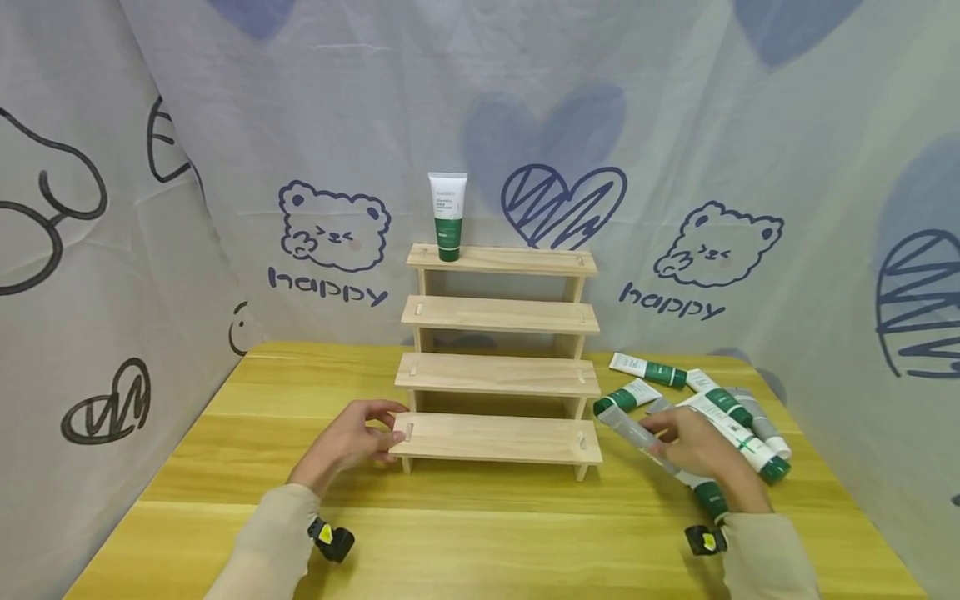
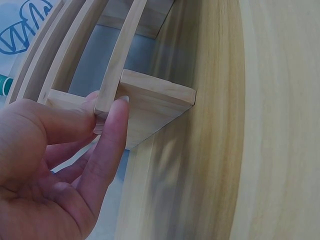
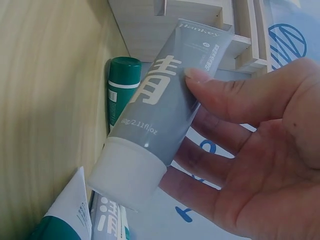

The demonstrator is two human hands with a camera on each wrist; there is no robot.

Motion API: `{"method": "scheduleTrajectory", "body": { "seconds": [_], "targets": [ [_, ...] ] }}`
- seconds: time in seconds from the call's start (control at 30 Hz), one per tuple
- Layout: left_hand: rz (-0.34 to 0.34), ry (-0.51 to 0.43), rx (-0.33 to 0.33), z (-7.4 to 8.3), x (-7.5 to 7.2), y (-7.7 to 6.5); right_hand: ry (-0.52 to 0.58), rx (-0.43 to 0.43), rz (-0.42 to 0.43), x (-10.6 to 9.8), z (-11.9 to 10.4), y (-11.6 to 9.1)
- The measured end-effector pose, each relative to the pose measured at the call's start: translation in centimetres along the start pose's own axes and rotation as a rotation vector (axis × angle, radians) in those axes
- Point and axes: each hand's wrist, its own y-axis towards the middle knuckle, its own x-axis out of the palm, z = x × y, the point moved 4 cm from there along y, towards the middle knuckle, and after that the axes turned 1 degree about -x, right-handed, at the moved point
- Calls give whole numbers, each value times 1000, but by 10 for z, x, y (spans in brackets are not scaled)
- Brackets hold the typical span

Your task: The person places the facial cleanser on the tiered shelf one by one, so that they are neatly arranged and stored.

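A stepped wooden display rack [image 1: 498, 375] stands on the table, its four-tier front facing me. My left hand [image 1: 352, 442] pinches the left end of its lowest board [image 2: 111, 75] between thumb and fingers. In my right hand [image 1: 693, 446] is a grey squeeze tube [image 3: 165, 90] with a white cap, gripped by thumb and fingers and tilted, to the right of the rack. A white-and-green tube [image 1: 448, 217] stands cap down on the left part of the top tier.
Around the right hand lie several more tubes, among them a white-and-green one [image 1: 648, 369] at the back, a green-capped one [image 1: 628, 397] near the rack and a grey one [image 1: 759, 421] at the right. A printed cloth [image 1: 480, 50] hangs behind the wooden table [image 1: 465, 542].
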Motion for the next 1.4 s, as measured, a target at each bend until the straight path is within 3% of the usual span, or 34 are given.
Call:
{"method": "scheduleTrajectory", "body": {
  "seconds": [0.57, 1.4],
  "targets": [
    [18, 13, -13, 1, 0, 3, 40, -105, 76, -12, -11, -3],
    [-3, 10, 17, -1, 0, 2, 85, -121, 89, -33, -27, -1]
  ]
}}
